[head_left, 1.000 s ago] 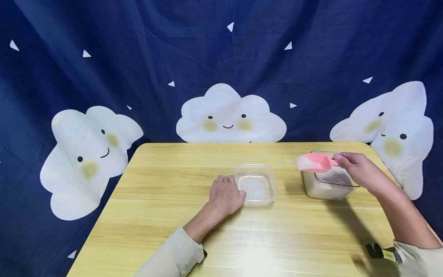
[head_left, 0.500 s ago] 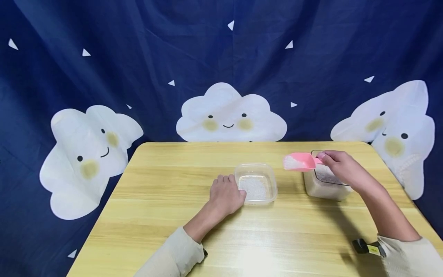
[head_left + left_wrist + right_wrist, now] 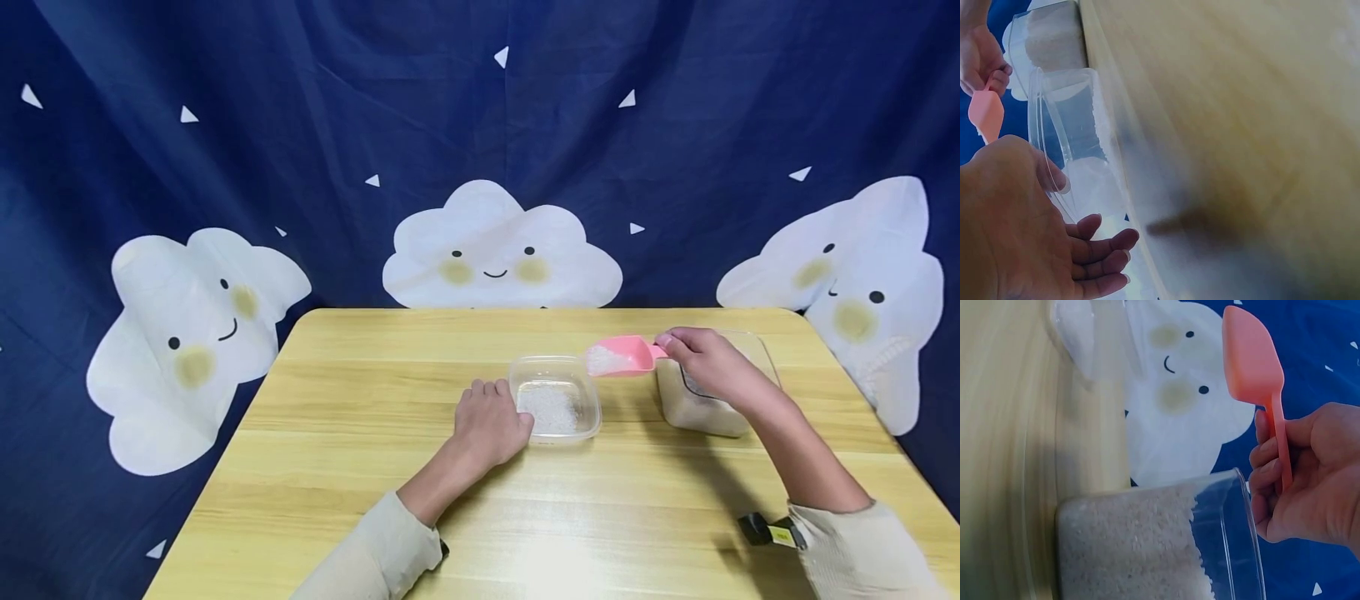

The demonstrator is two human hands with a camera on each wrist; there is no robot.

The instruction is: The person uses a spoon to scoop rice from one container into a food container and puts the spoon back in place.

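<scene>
A pink scoop carries white rice at its front end. My right hand grips its handle, fingers wrapped round it in the right wrist view. The scoop's front overlaps the right rim of a small clear plastic container, which has a layer of rice on its bottom. At that container's left side is my left hand, thumb at the near corner and fingers bent along the wall. A larger clear bin, well filled with rice, stands below my right hand, which partly hides it in the head view.
Both containers stand on a light wooden table, the larger bin to the right with a gap between them. A blue curtain with white clouds hangs behind the table's far edge.
My right hand has moved left with the loaded scoop, from over the larger bin to the small container's right rim. My left hand and the small container have stayed put.
</scene>
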